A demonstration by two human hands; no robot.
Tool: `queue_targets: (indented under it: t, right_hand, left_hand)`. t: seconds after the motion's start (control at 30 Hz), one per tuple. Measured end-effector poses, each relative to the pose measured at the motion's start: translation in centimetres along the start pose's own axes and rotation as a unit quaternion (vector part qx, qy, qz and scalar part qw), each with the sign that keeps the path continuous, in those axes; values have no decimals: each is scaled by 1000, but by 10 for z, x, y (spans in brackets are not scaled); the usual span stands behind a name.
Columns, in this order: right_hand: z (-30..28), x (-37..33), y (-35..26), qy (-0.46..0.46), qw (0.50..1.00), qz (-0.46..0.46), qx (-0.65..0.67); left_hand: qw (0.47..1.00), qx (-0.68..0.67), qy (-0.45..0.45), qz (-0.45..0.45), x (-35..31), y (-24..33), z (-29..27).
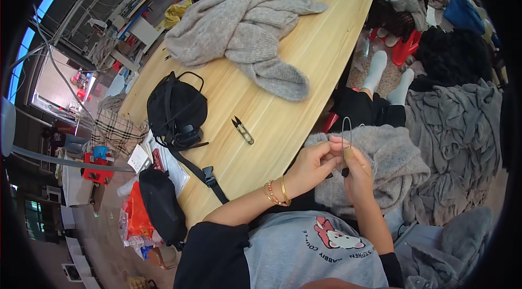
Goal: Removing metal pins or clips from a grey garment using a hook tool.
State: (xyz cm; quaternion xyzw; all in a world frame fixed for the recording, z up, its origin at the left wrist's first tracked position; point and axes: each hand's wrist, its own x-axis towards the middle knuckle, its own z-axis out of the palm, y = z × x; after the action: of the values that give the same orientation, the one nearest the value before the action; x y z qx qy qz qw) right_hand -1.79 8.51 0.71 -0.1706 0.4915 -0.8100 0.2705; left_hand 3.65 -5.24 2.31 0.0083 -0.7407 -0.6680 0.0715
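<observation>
My right hand (360,179) is closed round a thin tool with a long looped metal wire (347,125) that points up and a short brownish handle; its exact kind is unclear. Pressed together beside that handle are the fingers of my left hand (311,166), with bracelets at the wrist. Whatever they pinch is too small to make out. Beneath both hands, a fuzzy grey knit garment (394,158) lies bunched over my lap. On the wooden table (272,136) to the left rest small thread snips (242,130), blades pointing away.
A grey knitted sweater (239,28) spreads over the far table. At the table's left lie a black bag (176,106) with a buckled strap and a black case (162,204). Grey garments (457,142) are heaped at right. Two people work with grey knits across the table.
</observation>
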Motion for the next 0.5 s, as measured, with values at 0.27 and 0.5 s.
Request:
queue_targets:
  t: [0.27, 0.5]
  right_hand:
    - [5, -5, 7, -35, 990, -36, -132]
    - [18, -15, 17, -7, 985, 0, -173]
  left_hand:
    - [966, 192, 113, 128, -1, 9, -21]
    - [983, -121, 123, 68, -20, 29, -46]
